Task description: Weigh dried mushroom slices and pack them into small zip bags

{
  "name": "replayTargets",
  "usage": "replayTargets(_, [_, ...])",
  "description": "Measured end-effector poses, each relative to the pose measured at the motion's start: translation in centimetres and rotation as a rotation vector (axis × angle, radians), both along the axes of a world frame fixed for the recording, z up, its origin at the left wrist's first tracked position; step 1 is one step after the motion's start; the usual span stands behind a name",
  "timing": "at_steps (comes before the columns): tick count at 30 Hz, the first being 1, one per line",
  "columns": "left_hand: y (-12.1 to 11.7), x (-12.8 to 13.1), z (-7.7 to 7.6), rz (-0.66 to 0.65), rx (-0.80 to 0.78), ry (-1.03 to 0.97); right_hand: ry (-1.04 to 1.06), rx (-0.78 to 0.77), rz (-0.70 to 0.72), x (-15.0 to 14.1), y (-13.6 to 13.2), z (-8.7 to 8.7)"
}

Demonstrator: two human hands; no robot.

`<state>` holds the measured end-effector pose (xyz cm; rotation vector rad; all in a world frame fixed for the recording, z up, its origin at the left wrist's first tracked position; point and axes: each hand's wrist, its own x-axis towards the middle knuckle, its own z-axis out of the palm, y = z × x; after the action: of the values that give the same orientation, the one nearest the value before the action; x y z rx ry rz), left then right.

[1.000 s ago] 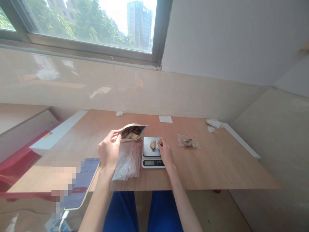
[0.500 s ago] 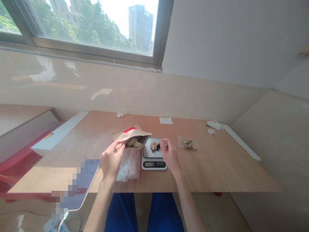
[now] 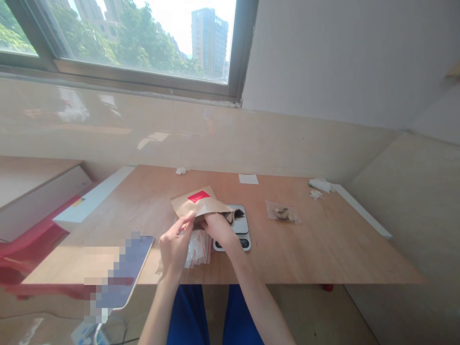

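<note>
My left hand (image 3: pixel 177 235) pinches the near edge of a brown paper pouch (image 3: pixel 187 207) with a red label, its mouth facing right and toward me. Into that mouth reaches my right hand (image 3: pixel 215 225); its fingers are hidden inside. Behind my right wrist stands a small white kitchen scale (image 3: pixel 243 225), partly covered by the pouch and hand. Dark-edged dried slices (image 3: pixel 237 213) lie on its plate. Beneath the pouch is a stack of clear zip bags (image 3: pixel 197 249) with red strips. To the right rests a clear zip bag of dried slices (image 3: pixel 283 213).
A phone or tablet (image 3: pixel 138 258), partly pixelated, overhangs the table's (image 3: pixel 323 254) front left edge. A white paper (image 3: pixel 248 179) and a crumpled tissue (image 3: pixel 181 170) lie along the back. More white tissue (image 3: pixel 321 185) sits at the back right. A red stool (image 3: pixel 39 239) stands left.
My right hand has left the slices on the scale and moved left into the pouch. The pouch has shifted slightly right, its mouth now over part of the scale.
</note>
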<state>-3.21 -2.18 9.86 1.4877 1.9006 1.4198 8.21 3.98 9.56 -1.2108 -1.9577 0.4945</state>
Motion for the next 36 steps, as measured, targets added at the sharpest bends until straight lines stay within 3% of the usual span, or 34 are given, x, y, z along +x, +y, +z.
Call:
replayTargets(7, [0.2, 0.0, -0.2, 0.024, -0.002, -0.023, -0.118, -0.158, 0.031, 1.1, -2.2, 0.5])
replayTargets(14, [0.1, 0.5, -0.6, -0.013, 0.025, -0.073, -0.186, -0.241, 0.09, 0.2, -0.5, -0.5])
replayTargets(22, [-0.1, 0.9, -1.1, -0.031, 0.071, -0.125, -0.153, -0.189, -0.028, -1.2, -0.2, -2.4])
replayTargets(29, [0.0, 0.5, -0.3, -0.006, 0.018, -0.152, -0.015, -0.036, -0.029, 0.5, -3.3, -1.1])
replayTargets(36, [0.1, 0.7, 0.0, 0.001, 0.026, -0.115, 0.155, -0.068, -0.046, 1.7, -4.2, -0.6])
